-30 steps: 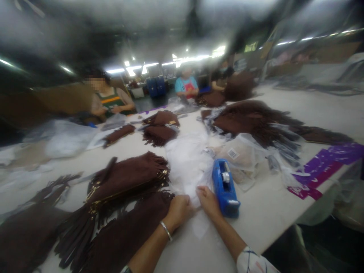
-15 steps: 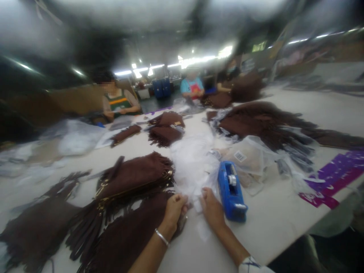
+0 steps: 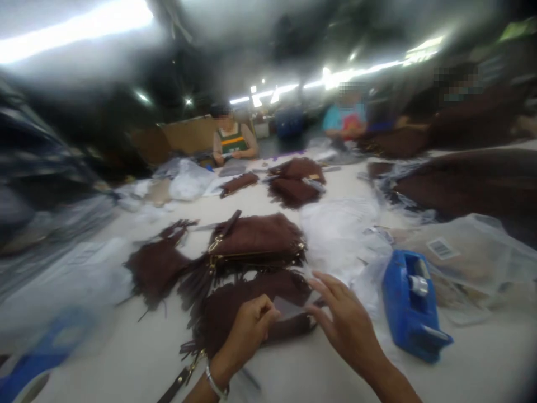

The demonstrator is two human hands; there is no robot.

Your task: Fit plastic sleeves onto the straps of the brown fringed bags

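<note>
My left hand point(image 3: 252, 322) is closed in a pinch on the edge of a small translucent plastic piece point(image 3: 290, 309). My right hand point(image 3: 344, 313) has its fingers stretched apart, the fingertips close to the other end of that plastic; whether they touch it is blurred. Both hands are over a dark brown fringed bag point(image 3: 235, 302) lying on the table point(image 3: 319, 369). Just behind it lies another brown fringed bag point(image 3: 255, 238) with gold-coloured hardware. A blue tape dispenser point(image 3: 409, 305) stands to the right of my right hand.
White plastic bags point(image 3: 342, 229) lie behind the right hand, and a clear bag with a barcode label point(image 3: 442, 249) lies at right. More brown bags point(image 3: 296, 187) rest farther back. A blue object point(image 3: 50, 347) is at the lower left. Co-workers point(image 3: 235, 140) sit across the table.
The view has swung left. My hands have moved from beside the white plastic bags to over the near brown bag. My right hand's fingers have spread.
</note>
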